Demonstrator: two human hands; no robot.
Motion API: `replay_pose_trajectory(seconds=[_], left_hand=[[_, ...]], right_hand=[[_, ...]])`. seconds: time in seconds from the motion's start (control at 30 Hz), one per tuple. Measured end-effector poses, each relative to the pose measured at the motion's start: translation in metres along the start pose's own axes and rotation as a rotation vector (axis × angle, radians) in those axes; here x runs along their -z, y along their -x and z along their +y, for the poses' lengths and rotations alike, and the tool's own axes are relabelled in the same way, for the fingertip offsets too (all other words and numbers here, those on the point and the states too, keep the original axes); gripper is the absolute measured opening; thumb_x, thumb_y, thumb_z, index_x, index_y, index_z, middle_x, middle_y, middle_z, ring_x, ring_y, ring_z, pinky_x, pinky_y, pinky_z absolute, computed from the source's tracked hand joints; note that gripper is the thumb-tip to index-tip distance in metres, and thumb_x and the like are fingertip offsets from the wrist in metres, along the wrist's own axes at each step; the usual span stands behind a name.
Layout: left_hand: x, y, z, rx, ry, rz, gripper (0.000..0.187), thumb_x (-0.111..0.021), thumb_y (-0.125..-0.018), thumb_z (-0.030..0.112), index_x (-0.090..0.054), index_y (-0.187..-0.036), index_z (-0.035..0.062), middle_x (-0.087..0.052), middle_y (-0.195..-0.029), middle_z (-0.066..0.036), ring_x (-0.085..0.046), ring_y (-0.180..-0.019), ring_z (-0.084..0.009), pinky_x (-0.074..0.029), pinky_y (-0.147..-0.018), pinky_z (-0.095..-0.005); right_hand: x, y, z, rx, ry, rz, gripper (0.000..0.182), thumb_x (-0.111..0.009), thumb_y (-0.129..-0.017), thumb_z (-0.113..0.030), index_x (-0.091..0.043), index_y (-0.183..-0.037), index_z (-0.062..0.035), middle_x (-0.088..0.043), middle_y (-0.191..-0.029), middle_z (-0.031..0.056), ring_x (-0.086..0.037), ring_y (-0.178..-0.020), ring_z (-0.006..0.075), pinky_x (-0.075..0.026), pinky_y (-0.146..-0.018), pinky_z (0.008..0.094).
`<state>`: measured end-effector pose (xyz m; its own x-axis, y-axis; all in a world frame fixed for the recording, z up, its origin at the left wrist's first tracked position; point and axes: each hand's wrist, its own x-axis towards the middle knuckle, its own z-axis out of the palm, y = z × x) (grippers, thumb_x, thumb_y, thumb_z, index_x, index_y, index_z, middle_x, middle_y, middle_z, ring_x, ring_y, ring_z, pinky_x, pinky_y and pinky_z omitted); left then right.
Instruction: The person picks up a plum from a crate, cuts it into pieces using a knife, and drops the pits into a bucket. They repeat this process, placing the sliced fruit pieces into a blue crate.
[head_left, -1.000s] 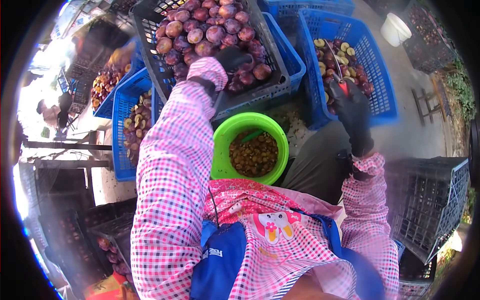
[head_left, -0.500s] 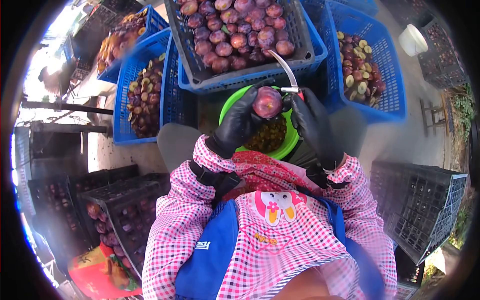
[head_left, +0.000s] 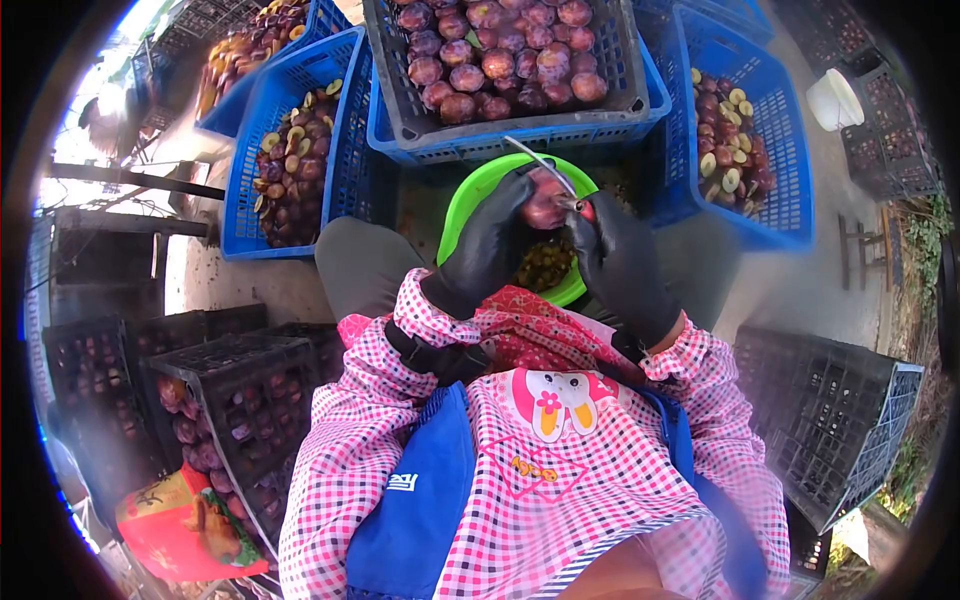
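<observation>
Black gloves cover both hands. My left hand (head_left: 488,240) is closed round a dark red plum (head_left: 543,203), above a green basin (head_left: 464,205) with small yellow-brown pieces (head_left: 545,264) at its bottom. My right hand (head_left: 622,255) grips the red handle of a curved knife (head_left: 550,166); its thin blade lies across the upper side of the plum. Whether the blade has entered the flesh cannot be made out. Beyond the basin, a black crate (head_left: 512,130) of whole plums (head_left: 498,64) rests on a blue crate (head_left: 420,153).
Blue crates with cut plums stand at the left (head_left: 235,215) and right (head_left: 785,200). Black crates stand at the lower left (head_left: 240,355) and lower right (head_left: 830,420). A white bucket (head_left: 834,100) is at the upper right, a red bag (head_left: 165,530) at the lower left.
The knife blade has come down from above the plum onto it, and my right hand has moved lower and closer to it. The whole view has shifted slightly.
</observation>
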<state>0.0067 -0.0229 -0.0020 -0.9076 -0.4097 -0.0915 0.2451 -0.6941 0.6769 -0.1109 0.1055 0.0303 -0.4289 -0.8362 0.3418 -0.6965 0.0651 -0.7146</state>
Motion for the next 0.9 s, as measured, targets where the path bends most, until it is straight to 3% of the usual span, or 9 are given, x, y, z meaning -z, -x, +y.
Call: replay_pose_trajectory(seconds=[0.23, 0.37, 0.47, 0.53, 0.57, 0.63, 0.77, 0.83, 0.9], left_hand=[[-0.001, 0.003, 0.008, -0.114, -0.396, -0.017, 0.050, -0.048, -0.101, 0.035, -0.045, -0.136, -0.0011, -0.056, -0.126, -0.009, -0.052, -0.119, -0.0192, -0.037, -0.106, -0.0344], [-0.008, 0.006, 0.028, -0.006, -0.691, -0.060, 0.053, -0.051, -0.099, 0.038, -0.045, -0.136, -0.0007, -0.056, -0.126, -0.009, -0.051, -0.119, -0.0177, -0.036, -0.105, -0.0337], [-0.002, -0.002, 0.028, 0.063, -0.744, -0.067, 0.053, -0.051, -0.099, 0.038, -0.046, -0.135, -0.0009, -0.056, -0.125, -0.009, -0.053, -0.117, -0.0187, -0.038, -0.104, -0.0332], [0.021, -0.008, 0.013, 0.132, -0.035, 0.014, 0.043, -0.044, -0.103, 0.034, -0.048, -0.130, 0.0010, -0.057, -0.121, -0.006, -0.057, -0.110, -0.0171, -0.044, -0.098, -0.0327], [0.068, -0.034, -0.004, 0.126, 0.197, -0.352, 0.042, -0.044, -0.103, 0.032, -0.049, -0.130, 0.0011, -0.058, -0.121, -0.006, -0.057, -0.112, -0.0182, -0.044, -0.098, -0.0343], [0.045, -0.025, 0.009, 0.029, 0.044, -0.214, 0.043, -0.046, -0.103, 0.033, -0.049, -0.131, 0.0015, -0.057, -0.121, -0.006, -0.057, -0.111, -0.0175, -0.044, -0.098, -0.0336], [0.032, -0.019, 0.019, -0.051, -0.247, -0.048, 0.048, -0.052, -0.100, 0.038, -0.050, -0.130, 0.0008, -0.057, -0.121, -0.006, -0.056, -0.109, -0.0154, -0.042, -0.099, -0.0314], [0.035, -0.018, 0.017, -0.043, -0.328, -0.017, 0.049, -0.051, -0.100, 0.039, -0.052, -0.128, -0.0010, -0.056, -0.120, -0.008, -0.055, -0.108, -0.0163, -0.040, -0.101, -0.0318], [0.039, -0.018, 0.017, -0.055, -0.406, -0.110, 0.053, -0.053, -0.098, 0.042, -0.051, -0.129, -0.0008, -0.057, -0.121, -0.007, -0.054, -0.111, -0.0160, -0.040, -0.101, -0.0327]], right_hand=[[0.003, 0.000, 0.002, 0.011, 0.017, 0.011, 0.021, -0.059, -0.094, -0.024, -0.054, -0.094, -0.0036, -0.059, -0.075, 0.0228, -0.059, -0.069, 0.0439, -0.045, -0.055, 0.0476], [-0.003, 0.008, 0.012, -0.046, -0.109, -0.101, 0.023, -0.059, -0.094, -0.025, -0.055, -0.098, -0.0030, -0.058, -0.076, 0.0246, -0.059, -0.071, 0.0450, -0.046, -0.057, 0.0469], [-0.004, 0.011, 0.015, -0.054, -0.124, -0.056, 0.022, -0.056, -0.097, -0.025, -0.056, -0.101, -0.0030, -0.060, -0.071, 0.0169, -0.061, -0.061, 0.0338, -0.045, -0.054, 0.0393], [0.008, 0.005, 0.026, -0.496, -1.209, -0.421, 0.020, -0.052, -0.100, -0.023, -0.057, -0.102, -0.0039, -0.057, -0.067, 0.0034, -0.055, -0.055, 0.0143, -0.041, -0.050, 0.0304], [0.015, 0.002, 0.021, -0.488, -1.208, -0.428, 0.020, -0.052, -0.100, -0.023, -0.057, -0.102, -0.0039, -0.057, -0.067, 0.0034, -0.055, -0.055, 0.0143, -0.041, -0.050, 0.0304], [0.031, 0.004, 0.004, -0.501, -1.153, -0.411, 0.019, -0.049, -0.102, -0.023, -0.057, -0.103, -0.0048, -0.051, -0.069, -0.0056, -0.047, -0.058, 0.0020, -0.036, -0.049, 0.0246], [0.013, 0.003, 0.012, -0.454, -0.650, -0.195, 0.022, -0.052, -0.100, -0.025, -0.056, -0.103, -0.0038, -0.056, -0.067, 0.0028, -0.054, -0.053, 0.0137, -0.040, -0.049, 0.0310], [0.006, 0.007, 0.011, -0.119, -0.222, -0.101, 0.024, -0.055, -0.098, -0.027, -0.055, -0.102, -0.0032, -0.060, -0.068, 0.0145, -0.060, -0.056, 0.0320, -0.043, -0.052, 0.0397], [0.003, 0.009, 0.002, -0.143, -0.190, -0.109, 0.024, -0.056, -0.097, -0.027, -0.055, -0.101, -0.0033, -0.060, -0.070, 0.0184, -0.060, -0.061, 0.0377, -0.044, -0.054, 0.0433]])
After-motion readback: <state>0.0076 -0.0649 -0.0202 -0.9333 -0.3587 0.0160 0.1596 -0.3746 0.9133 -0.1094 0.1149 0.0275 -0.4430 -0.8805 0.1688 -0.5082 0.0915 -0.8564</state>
